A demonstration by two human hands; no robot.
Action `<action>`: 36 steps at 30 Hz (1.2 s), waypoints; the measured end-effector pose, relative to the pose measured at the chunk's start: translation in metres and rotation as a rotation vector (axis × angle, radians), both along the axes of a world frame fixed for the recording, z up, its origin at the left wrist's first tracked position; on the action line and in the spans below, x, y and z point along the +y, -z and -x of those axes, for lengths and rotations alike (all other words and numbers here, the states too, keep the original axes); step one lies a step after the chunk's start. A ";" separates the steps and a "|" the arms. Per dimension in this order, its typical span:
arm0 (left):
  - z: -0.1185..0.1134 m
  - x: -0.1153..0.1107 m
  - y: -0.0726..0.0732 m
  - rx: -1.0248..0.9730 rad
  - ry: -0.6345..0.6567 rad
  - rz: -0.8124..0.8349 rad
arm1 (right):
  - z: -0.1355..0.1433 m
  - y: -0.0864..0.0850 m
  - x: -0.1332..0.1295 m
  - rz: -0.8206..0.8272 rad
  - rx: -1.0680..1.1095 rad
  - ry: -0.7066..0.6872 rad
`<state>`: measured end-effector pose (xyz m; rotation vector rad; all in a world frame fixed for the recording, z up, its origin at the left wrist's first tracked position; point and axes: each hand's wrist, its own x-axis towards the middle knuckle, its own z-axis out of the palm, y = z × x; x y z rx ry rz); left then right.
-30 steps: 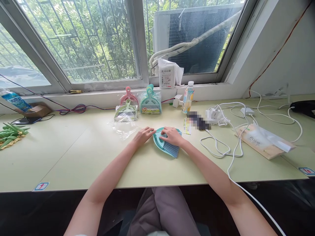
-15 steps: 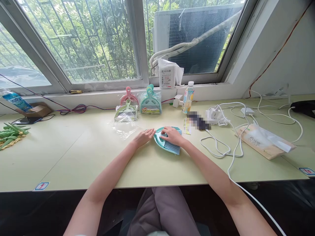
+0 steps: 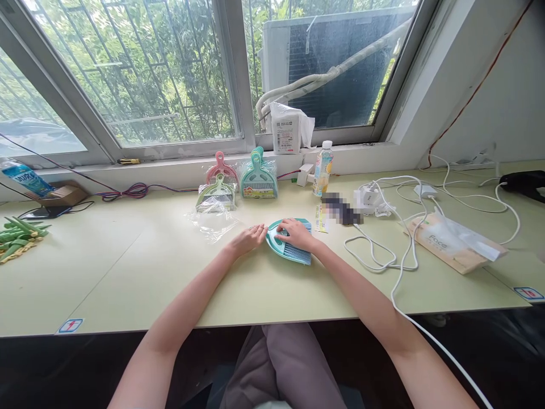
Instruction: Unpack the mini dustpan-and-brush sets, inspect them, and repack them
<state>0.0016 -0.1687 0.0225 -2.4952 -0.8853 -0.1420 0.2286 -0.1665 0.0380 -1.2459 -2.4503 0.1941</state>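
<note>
A small teal dustpan [image 3: 273, 242] lies on the table in front of me, with a matching hand brush [image 3: 297, 254] nested in it, its pale blue bristles toward the right. My left hand [image 3: 248, 238] closes around the handle end, on the left; that end is mostly hidden by the fingers. From above, my right hand [image 3: 295, 234] rests over the brush with bent fingers and thumb gripping it. Just beyond my left hand lies a crumpled clear plastic wrapper [image 3: 213, 226]. Behind it stand a green dustpan set [image 3: 218, 192], a pink one [image 3: 220, 165] and bagged teal ones [image 3: 258, 179].
Right of the dustpan are a yellow label card [image 3: 321, 219], a drink bottle [image 3: 323, 167], white cables [image 3: 412, 238] and a tissue pack [image 3: 455, 244]. Green stalks [image 3: 19, 237] and a cardboard box [image 3: 66, 193] lie at left. The table's front edge runs below my forearms.
The view has shifted slightly. Both hands keep their places on the dustpan and brush, with no clear movement.
</note>
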 end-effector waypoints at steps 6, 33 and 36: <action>-0.001 -0.001 0.000 -0.061 0.048 0.041 | 0.000 0.002 0.000 0.029 0.032 -0.051; 0.005 -0.003 -0.011 -0.293 0.196 0.062 | -0.005 -0.007 -0.004 0.030 0.132 -0.088; 0.005 -0.001 -0.009 -0.214 0.281 -0.183 | -0.005 -0.005 -0.002 0.041 0.141 -0.100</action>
